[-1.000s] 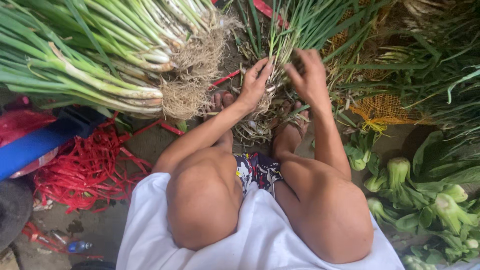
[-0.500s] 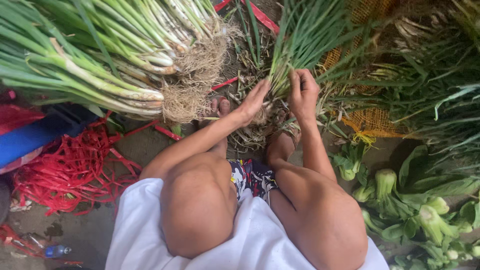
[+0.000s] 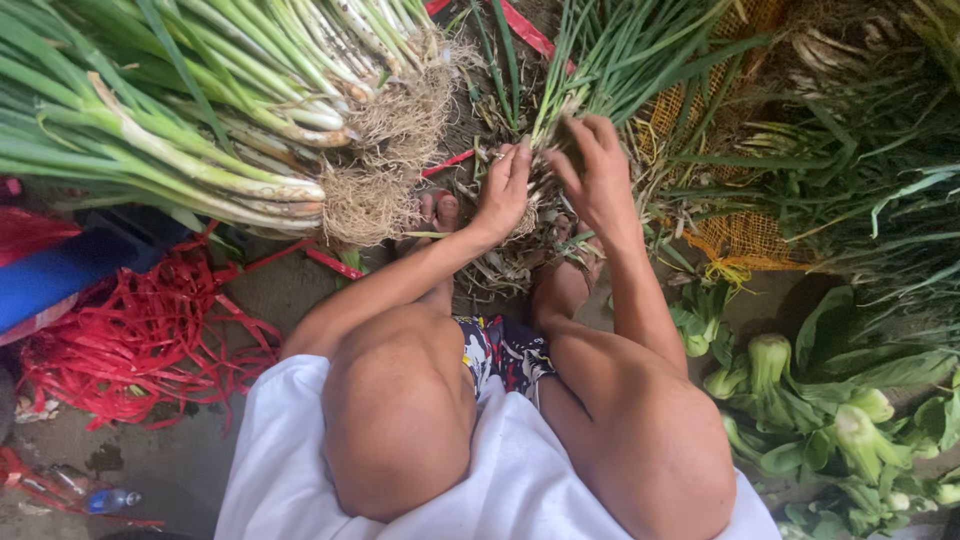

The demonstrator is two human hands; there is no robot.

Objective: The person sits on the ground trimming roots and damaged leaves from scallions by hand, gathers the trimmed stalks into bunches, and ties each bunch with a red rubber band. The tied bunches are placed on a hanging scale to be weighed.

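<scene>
The fingers [image 3: 520, 165] of the left hand [image 3: 505, 192] curl around the root end of a scallion bunch [image 3: 590, 70]; the fingers of the right hand [image 3: 598, 175] close over the same root end from the opposite side. Both hands grip the bunch between them. The bunch lies on the ground just ahead of the person's bare feet [image 3: 438, 212], its green tops pointing away from the person. A larger pile [image 3: 200, 110] of scallions lies to the left, roots facing the hands. Red ties [image 3: 120, 350] lie heaped on the ground at left. Yellow netting [image 3: 745, 240] sits to the right, and bok choy [image 3: 800, 390] lies near the right knee.
</scene>
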